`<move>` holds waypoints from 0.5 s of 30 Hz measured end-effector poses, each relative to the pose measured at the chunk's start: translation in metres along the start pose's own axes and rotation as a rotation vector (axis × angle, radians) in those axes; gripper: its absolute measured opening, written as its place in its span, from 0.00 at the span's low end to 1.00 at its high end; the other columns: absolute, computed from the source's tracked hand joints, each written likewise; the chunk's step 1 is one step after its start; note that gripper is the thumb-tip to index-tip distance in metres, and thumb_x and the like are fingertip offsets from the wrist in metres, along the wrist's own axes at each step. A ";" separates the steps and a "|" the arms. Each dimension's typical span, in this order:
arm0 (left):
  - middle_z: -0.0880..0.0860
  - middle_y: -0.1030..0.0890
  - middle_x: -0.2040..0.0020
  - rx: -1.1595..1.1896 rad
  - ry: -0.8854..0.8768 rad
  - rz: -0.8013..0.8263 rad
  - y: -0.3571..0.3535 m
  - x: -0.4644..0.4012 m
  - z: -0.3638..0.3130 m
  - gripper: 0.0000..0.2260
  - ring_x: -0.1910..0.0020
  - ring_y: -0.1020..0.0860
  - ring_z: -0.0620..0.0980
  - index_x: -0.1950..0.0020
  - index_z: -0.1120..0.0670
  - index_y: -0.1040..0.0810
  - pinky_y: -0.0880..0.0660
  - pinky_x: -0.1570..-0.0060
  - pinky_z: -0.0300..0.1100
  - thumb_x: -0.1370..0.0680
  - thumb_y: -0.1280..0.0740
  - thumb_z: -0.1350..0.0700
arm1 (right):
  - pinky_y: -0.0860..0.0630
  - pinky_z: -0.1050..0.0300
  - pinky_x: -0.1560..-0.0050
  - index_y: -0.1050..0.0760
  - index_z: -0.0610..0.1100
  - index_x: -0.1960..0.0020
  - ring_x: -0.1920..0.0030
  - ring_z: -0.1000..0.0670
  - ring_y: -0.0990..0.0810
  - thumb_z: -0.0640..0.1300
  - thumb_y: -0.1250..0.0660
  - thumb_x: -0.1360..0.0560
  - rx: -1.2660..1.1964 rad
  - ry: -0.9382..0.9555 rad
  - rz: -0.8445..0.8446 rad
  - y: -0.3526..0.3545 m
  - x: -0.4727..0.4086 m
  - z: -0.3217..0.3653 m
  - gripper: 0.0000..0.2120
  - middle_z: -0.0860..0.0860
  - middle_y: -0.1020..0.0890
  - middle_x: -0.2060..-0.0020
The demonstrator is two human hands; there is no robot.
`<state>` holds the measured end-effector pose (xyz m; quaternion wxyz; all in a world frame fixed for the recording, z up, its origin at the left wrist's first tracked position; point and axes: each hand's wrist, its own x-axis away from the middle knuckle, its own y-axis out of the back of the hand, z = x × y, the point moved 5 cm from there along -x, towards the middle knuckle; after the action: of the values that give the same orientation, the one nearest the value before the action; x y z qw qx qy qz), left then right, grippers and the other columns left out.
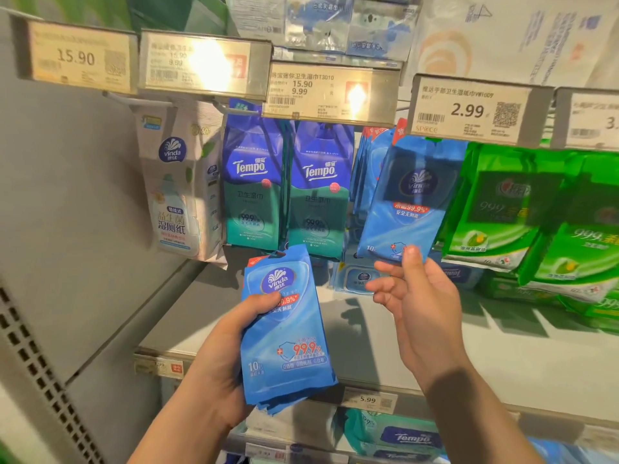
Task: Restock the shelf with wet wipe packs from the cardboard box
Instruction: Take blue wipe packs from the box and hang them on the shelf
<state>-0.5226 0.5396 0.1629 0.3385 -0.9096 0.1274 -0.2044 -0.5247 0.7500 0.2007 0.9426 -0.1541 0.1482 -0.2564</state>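
1. Nearest: left hand point(234, 333) grips a stack of blue wet wipe packs point(284, 333), thumb curled over the front of the top pack, fingers behind. The stack stands roughly upright, tilted slightly, in front of the shelf point(502, 363) edge.
2. Right hand point(412, 296) is raised just right of the stack, not touching it. Its thumb and a finger pinch the bottom edge of one hanging blue pack point(408, 202); the other fingers are spread loosely.
3. That pack hangs tilted at the front of a row of identical blue packs point(363, 169) under the 2.99 price tag point(469, 110). Whether its top is fully on the hook cannot be seen; the tag hides it.
4. Further back: Tempo packs point(254, 182) to the left, green packs point(502, 209) to the right.
5. Progress, as judged: partway. Several blue packs are already hung, one is being placed or settled, and a handful remain in the left hand. The cardboard box is out of view, so remaining stock is unknown.
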 end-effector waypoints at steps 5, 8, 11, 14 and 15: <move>0.62 0.14 0.55 0.018 0.003 -0.002 0.001 -0.001 0.000 0.13 0.68 0.17 0.60 0.51 0.58 0.17 0.18 0.65 0.51 0.33 0.29 0.56 | 0.24 0.57 0.66 0.25 0.45 0.51 0.70 0.49 0.18 0.50 0.39 0.15 -0.043 -0.028 -0.066 -0.009 -0.021 -0.003 0.11 0.45 0.17 0.63; 0.62 0.14 0.55 0.019 0.002 -0.005 0.002 -0.001 -0.001 0.13 0.68 0.17 0.60 0.51 0.58 0.17 0.18 0.64 0.50 0.33 0.29 0.56 | 0.24 0.59 0.69 0.30 0.44 0.52 0.72 0.51 0.17 0.48 0.39 0.15 -0.047 -0.024 -0.109 -0.012 -0.038 -0.005 0.10 0.45 0.18 0.63; 0.62 0.14 0.54 0.020 0.006 -0.010 0.004 -0.001 -0.001 0.13 0.67 0.17 0.60 0.52 0.59 0.16 0.18 0.63 0.50 0.34 0.29 0.56 | 0.23 0.59 0.70 0.29 0.42 0.47 0.71 0.51 0.16 0.49 0.39 0.15 -0.025 -0.019 -0.129 -0.013 -0.054 -0.009 0.10 0.42 0.18 0.57; 0.62 0.14 0.53 0.019 0.002 -0.011 0.005 0.000 -0.002 0.13 0.66 0.16 0.60 0.51 0.59 0.16 0.18 0.63 0.51 0.33 0.29 0.56 | 0.21 0.60 0.71 0.28 0.44 0.43 0.70 0.50 0.15 0.50 0.39 0.15 -0.034 -0.019 -0.136 -0.015 -0.065 -0.012 0.09 0.41 0.18 0.48; 0.62 0.14 0.52 0.018 0.002 -0.008 0.005 0.000 -0.003 0.13 0.66 0.16 0.60 0.50 0.59 0.16 0.18 0.63 0.51 0.33 0.29 0.56 | 0.21 0.60 0.71 0.27 0.46 0.44 0.70 0.50 0.15 0.51 0.39 0.15 -0.039 -0.022 -0.136 -0.015 -0.067 -0.013 0.08 0.40 0.18 0.47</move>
<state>-0.5239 0.5346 0.1618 0.3457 -0.9069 0.1222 -0.2077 -0.5910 0.7704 0.2078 0.9214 -0.1849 0.1320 -0.3153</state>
